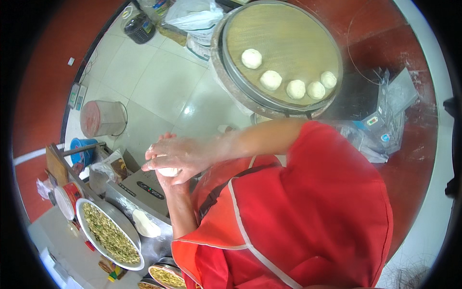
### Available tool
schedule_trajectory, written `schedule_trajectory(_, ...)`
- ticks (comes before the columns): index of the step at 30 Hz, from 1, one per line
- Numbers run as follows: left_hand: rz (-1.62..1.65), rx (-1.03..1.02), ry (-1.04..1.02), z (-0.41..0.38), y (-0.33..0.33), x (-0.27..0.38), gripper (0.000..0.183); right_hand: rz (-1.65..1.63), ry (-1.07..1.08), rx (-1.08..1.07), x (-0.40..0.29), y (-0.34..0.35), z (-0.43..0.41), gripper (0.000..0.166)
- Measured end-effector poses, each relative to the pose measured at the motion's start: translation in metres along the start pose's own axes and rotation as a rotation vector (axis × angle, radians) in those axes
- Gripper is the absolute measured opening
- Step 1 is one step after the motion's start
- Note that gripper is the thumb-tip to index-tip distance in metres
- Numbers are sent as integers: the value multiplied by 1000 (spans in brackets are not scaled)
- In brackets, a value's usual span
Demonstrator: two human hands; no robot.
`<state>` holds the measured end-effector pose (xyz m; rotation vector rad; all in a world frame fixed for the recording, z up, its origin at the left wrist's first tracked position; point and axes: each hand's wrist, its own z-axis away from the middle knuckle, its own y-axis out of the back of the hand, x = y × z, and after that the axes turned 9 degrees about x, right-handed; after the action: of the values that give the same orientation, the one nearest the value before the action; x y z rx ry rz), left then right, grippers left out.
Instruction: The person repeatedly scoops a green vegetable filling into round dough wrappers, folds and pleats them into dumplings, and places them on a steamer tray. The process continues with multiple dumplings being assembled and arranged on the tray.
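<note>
A white dough ball (169,171) rests between my two hands, partly covered by fingers. My right hand (184,155) lies over it from above, its fingers spread and dusted with flour. Below and mostly hidden behind it, my left hand (173,182) cups the ball from underneath. A flat piece of dough (145,223) lies on the metal worktop (157,247) near my left forearm. Beside that stands a large metal bowl (140,258) with chopped green and pale filling (108,231). Several round filled buns (270,80) sit on the lined round steamer tray (281,32) at the upper right.
A grey appliance with a control panel (149,189) is just beyond my hands. More bowls of filling (166,276) stand at the bottom. On the tiled floor are a lidded bucket (104,118), a blue bucket (82,151) and a dark jug (140,29). White sacks (196,21) adjoin the steamer.
</note>
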<state>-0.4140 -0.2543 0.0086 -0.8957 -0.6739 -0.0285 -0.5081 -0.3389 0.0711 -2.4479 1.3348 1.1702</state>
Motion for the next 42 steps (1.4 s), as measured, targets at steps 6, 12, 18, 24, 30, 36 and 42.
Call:
schedule_trajectory(6,-147,-102,636,5,-120,-13,59,-380,-859,-97,50,145,16,47)
schedule_trajectory(12,-257,24,512,-1,-111,-14,48,-391,-1154,372,149,280,47,47)
schedule_trajectory(18,-136,205,453,-4,-65,-7,33,804,-830,-18,222,320,73,59)
schedule_trajectory(24,-97,293,356,3,-38,1,29,1000,-832,-226,221,303,54,59)
schedule_trajectory(30,49,358,296,18,-5,13,33,925,-918,-135,262,305,57,54)
schedule_trajectory(36,181,481,182,36,49,18,29,1299,-682,-415,260,311,30,68)
schedule_trajectory(42,404,615,66,80,104,21,28,467,-854,-559,241,59,-39,43)
